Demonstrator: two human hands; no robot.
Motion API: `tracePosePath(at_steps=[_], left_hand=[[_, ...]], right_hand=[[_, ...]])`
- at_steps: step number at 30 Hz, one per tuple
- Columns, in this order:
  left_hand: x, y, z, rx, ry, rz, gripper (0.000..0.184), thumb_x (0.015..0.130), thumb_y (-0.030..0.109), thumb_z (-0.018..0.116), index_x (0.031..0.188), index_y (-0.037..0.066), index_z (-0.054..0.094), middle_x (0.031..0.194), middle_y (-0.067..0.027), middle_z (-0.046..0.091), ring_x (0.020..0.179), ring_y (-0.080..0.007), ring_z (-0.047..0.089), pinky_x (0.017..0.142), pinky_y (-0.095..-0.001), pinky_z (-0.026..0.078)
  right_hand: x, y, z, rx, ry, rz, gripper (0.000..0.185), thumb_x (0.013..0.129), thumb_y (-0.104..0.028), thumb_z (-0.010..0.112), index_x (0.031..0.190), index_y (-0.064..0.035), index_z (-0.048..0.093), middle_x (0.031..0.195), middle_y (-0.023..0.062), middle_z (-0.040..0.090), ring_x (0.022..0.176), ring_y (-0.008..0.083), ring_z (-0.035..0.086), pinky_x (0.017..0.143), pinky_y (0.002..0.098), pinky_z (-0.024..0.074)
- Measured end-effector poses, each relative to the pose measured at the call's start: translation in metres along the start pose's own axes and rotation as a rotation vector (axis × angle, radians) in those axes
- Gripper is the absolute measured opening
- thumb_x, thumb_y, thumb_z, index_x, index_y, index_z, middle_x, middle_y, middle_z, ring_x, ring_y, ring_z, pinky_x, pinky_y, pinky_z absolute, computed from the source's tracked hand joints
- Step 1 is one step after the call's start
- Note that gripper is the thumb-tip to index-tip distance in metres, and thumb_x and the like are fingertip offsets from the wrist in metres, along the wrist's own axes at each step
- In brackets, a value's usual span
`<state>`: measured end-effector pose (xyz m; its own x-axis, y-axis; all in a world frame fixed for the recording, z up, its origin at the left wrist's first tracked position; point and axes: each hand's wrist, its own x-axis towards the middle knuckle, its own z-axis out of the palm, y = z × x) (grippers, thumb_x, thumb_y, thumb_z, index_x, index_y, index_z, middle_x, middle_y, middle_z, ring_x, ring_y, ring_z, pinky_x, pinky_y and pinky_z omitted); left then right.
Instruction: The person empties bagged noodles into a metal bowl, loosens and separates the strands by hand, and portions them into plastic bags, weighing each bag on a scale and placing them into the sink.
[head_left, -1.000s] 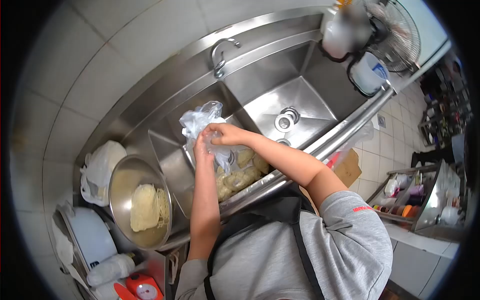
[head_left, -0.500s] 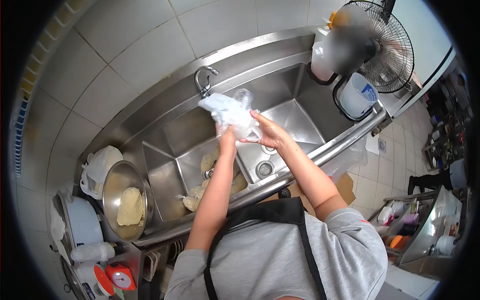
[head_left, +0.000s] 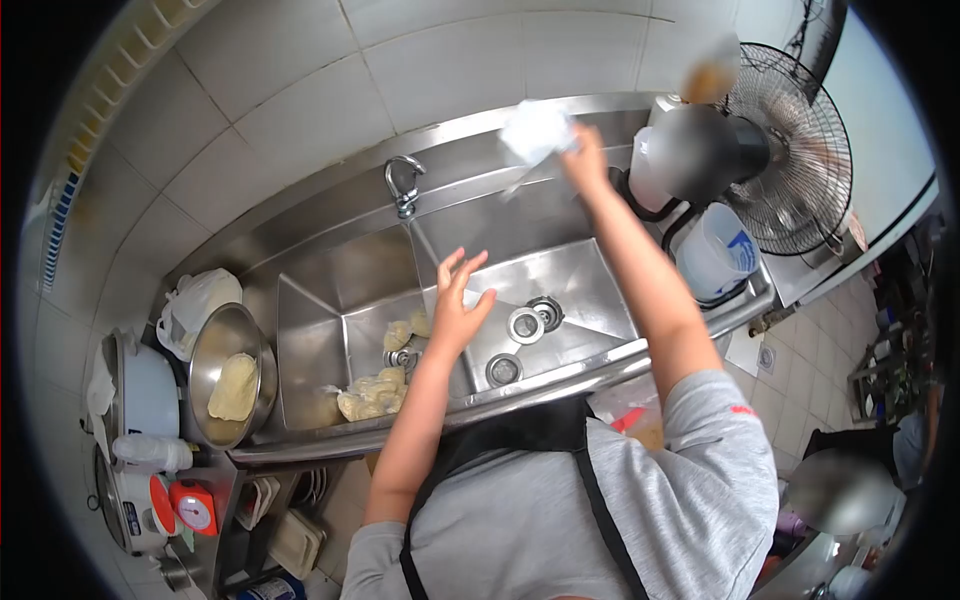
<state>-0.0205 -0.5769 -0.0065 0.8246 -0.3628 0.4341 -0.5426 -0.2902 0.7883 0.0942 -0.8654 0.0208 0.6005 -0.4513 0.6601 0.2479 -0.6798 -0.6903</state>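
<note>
Plastic bag (head_left: 535, 131): right of the faucet (head_left: 403, 188), grasped by the right hand (head_left: 584, 158) — long axis blurred, bulk pointing leftward from the fingers, faucet side. Left hand (head_left: 460, 308): released, fingers spread, nearer the wearer than the faucet.

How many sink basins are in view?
2: the left basin, holding pale bagged lumps, and the right basin, with round metal drain parts. No other shows.
</note>
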Motion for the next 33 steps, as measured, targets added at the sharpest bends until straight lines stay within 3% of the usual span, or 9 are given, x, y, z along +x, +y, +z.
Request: tracePosePath(at_steps=[2, 5, 6, 8, 10, 13, 23, 31, 33], left_hand=[[-0.013, -0.008, -0.015, -0.154, -0.048, -0.123, 0.036, 0.078, 0.007, 0.060, 0.114, 0.010, 0.055, 0.123, -0.0115, 0.041, 0.111, -0.0247, 0.048, 0.089, -0.0330, 0.042], [-0.032, -0.011, -0.039, -0.238, 0.010, -0.241, 0.027, 0.083, 0.005, 0.055, 0.110, 0.005, 0.055, 0.119, -0.0082, 0.046, 0.104, -0.0187, 0.052, 0.085, -0.0285, 0.044], [-0.040, -0.012, -0.046, -0.244, 0.046, -0.273, 0.024, 0.085, 0.005, 0.054, 0.109, 0.003, 0.056, 0.117, -0.0071, 0.047, 0.101, -0.0167, 0.054, 0.084, -0.0273, 0.044], [-0.056, -0.019, -0.064, -0.228, 0.069, -0.387, 0.022, 0.087, 0.006, 0.053, 0.108, 0.003, 0.056, 0.110, -0.0051, 0.052, 0.098, -0.0147, 0.055, 0.083, -0.0264, 0.045], [-0.075, -0.024, -0.083, -0.248, 0.113, -0.541, 0.021, 0.087, 0.007, 0.053, 0.107, 0.002, 0.056, 0.101, -0.0047, 0.057, 0.095, -0.0143, 0.056, 0.081, -0.0257, 0.045], [-0.102, -0.020, -0.105, -0.336, 0.260, -0.672, 0.021, 0.088, 0.009, 0.052, 0.107, -0.001, 0.055, 0.098, -0.0068, 0.059, 0.090, -0.0145, 0.058, 0.079, -0.0257, 0.046], [-0.135, -0.021, -0.146, -0.263, 0.527, -0.742, 0.019, 0.090, 0.013, 0.051, 0.102, -0.001, 0.056, 0.094, -0.0066, 0.060, 0.084, -0.0131, 0.058, 0.075, -0.0235, 0.046], [-0.180, 0.000, -0.183, -0.144, 0.585, -0.676, 0.020, 0.090, 0.011, 0.050, 0.105, -0.001, 0.055, 0.099, -0.0052, 0.060, 0.088, -0.0104, 0.056, 0.080, -0.0246, 0.045], [-0.199, 0.008, -0.196, -0.143, 0.651, -0.682, 0.020, 0.089, 0.008, 0.048, 0.105, -0.001, 0.055, 0.098, -0.0049, 0.059, 0.087, -0.0108, 0.056, 0.080, -0.0245, 0.044]], right_hand=[[0.055, 0.022, -0.034, -0.716, 0.059, -0.124, 0.038, 0.069, -0.007, 0.061, 0.103, -0.0231, 0.061, 0.111, 0.0141, 0.052, 0.097, 0.0359, 0.050, 0.082, 0.0401, 0.0444], [0.077, 0.103, -0.054, -1.423, 0.090, -0.196, 0.030, 0.082, -0.016, 0.047, 0.111, -0.0182, 0.054, 0.114, 0.0068, 0.056, 0.108, 0.0336, 0.049, 0.084, 0.0448, 0.0413], [0.083, 0.168, -0.051, -0.996, 0.303, -0.046, 0.029, 0.082, -0.016, 0.045, 0.109, -0.0140, 0.056, 0.111, 0.0098, 0.057, 0.104, 0.0331, 0.053, 0.083, 0.0514, 0.0378], [0.106, 0.212, -0.053, -0.982, -0.049, 0.221, 0.031, 0.083, -0.018, 0.041, 0.108, -0.0084, 0.057, 0.110, 0.0131, 0.058, 0.100, 0.0300, 0.056, 0.083, 0.0554, 0.0339], [0.121, 0.216, -0.067, -1.301, -0.552, 0.293, 0.034, 0.085, -0.021, 0.037, 0.107, -0.0084, 0.059, 0.111, 0.0135, 0.058, 0.099, 0.0266, 0.057, 0.085, 0.0487, 0.0335], [0.115, 0.292, -0.070, -1.178, -0.325, 0.176, 0.034, 0.086, -0.021, 0.036, 0.102, -0.0092, 0.064, 0.108, 0.0150, 0.060, 0.097, 0.0269, 0.059, 0.088, 0.0427, 0.0338], [0.138, 0.320, -0.103, -1.130, -0.526, 0.404, 0.048, 0.075, -0.037, 0.041, 0.109, -0.0079, 0.060, 0.112, 0.0170, 0.057, 0.105, 0.0297, 0.053, 0.090, 0.0412, 0.0353], [0.145, 0.258, -0.086, -1.193, -0.414, 0.544, 0.065, 0.067, -0.049, 0.045, 0.114, -0.0068, 0.057, 0.116, 0.0186, 0.055, 0.111, 0.0319, 0.048, 0.091, 0.0401, 0.0366], [0.144, 0.257, -0.080, -1.200, -0.134, 0.410, 0.058, 0.067, -0.047, 0.050, 0.118, -0.0216, 0.056, 0.110, 0.0189, 0.058, 0.104, 0.0350, 0.052, 0.087, 0.0416, 0.0376]])
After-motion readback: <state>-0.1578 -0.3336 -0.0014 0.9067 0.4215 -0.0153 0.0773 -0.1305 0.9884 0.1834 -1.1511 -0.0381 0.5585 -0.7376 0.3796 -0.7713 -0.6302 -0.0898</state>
